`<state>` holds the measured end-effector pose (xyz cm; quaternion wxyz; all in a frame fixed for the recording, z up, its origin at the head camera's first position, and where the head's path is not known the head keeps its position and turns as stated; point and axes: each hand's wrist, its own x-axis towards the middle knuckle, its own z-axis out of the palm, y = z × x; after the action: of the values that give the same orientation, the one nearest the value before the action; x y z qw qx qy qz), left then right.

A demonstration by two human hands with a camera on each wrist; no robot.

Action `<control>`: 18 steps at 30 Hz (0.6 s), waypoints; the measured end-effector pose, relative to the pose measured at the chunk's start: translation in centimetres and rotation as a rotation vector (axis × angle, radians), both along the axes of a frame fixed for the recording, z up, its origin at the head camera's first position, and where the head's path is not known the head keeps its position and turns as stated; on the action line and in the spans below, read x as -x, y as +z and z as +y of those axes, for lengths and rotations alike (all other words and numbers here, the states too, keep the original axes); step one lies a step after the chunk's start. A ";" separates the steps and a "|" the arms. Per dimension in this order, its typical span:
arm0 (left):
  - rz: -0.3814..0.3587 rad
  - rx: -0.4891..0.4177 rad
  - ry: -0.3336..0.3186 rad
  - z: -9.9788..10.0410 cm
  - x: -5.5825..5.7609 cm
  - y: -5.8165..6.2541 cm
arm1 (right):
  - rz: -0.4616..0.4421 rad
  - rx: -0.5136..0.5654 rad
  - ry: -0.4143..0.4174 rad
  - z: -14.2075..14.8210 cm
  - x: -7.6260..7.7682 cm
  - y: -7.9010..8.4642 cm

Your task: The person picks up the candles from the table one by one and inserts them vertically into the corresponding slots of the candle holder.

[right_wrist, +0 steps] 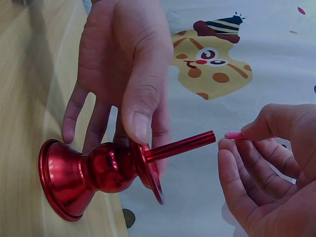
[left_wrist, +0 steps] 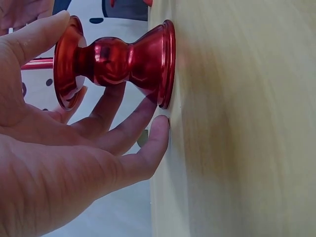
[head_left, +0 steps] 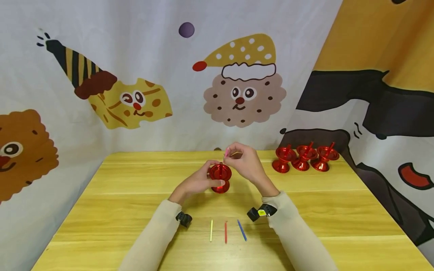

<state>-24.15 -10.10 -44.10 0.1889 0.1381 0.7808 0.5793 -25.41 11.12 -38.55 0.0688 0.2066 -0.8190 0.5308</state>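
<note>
A shiny red metal candle holder [head_left: 220, 186] with a flared base, a dish and an upright tube stands on the table. My left hand [head_left: 198, 180] grips it, thumb at the dish's rim and fingers around the far side, as the left wrist view shows. Just above the tube, my right hand [head_left: 246, 162] pinches a thin pink candle [right_wrist: 233, 135] between thumb and fingers. The right wrist view puts the candle's tip close to the tube's open end, with a small gap between them. Most of the candle is hidden in the fingers.
Yellow [head_left: 211, 230], red [head_left: 225, 232] and blue [head_left: 242, 230] thin candles lie apart near the front of the wooden table [head_left: 135, 188]. Three more red candle holders [head_left: 302, 164] stand in a row at the back right. A cartoon-printed cloth [head_left: 190, 94] hangs behind.
</note>
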 end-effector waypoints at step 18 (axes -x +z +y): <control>0.013 -0.023 -0.032 -0.1 -0.2 0.1 | 0.112 -0.040 0.025 -0.9 0.0 -1.1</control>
<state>-23.97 -10.21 -44.00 0.1916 0.1565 0.7731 0.5841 -25.46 10.24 -39.65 0.1037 0.2475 -0.8217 0.5029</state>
